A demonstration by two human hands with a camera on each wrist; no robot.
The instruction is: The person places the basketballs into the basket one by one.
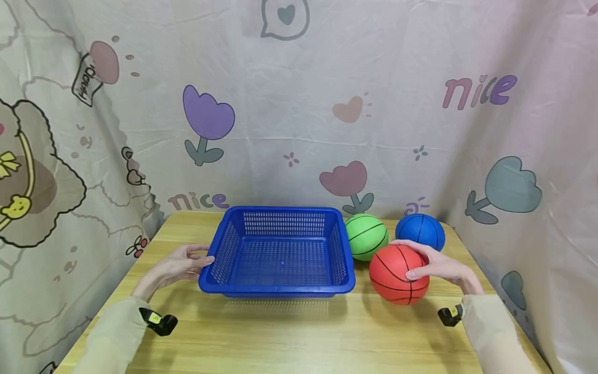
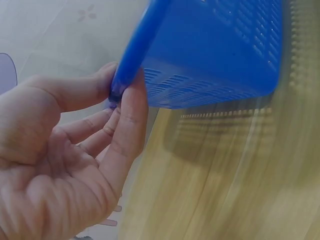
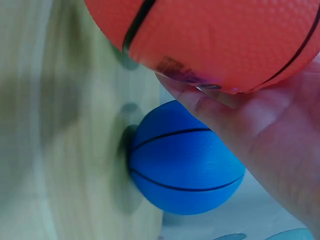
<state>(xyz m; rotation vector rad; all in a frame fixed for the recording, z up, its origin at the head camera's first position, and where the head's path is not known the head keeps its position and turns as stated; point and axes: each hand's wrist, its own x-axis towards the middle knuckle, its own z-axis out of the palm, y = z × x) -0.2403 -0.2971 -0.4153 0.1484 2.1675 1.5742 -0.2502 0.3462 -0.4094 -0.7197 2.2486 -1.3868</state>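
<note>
My left hand [image 1: 179,264] pinches the left rim of a blue plastic basket [image 1: 276,289] between thumb and fingers. The left wrist view shows the basket's rim [image 2: 137,47] between the thumb and fingers, with its perforated side beyond. On the right, my right hand [image 1: 439,264] grips a red ball [image 1: 397,280] with black lines, thumb on the near side and fingers over the top. In the right wrist view the red ball [image 3: 215,40] appears above the table surface. No ball shows inside the basket.
A green ball [image 1: 366,239] sits against the basket's right side. Behind the red ball, a blue ball [image 1: 420,231] rests near the table's back right corner. The wooden table [image 1: 280,343] is bordered by a printed curtain [image 1: 289,104] at the back and sides.
</note>
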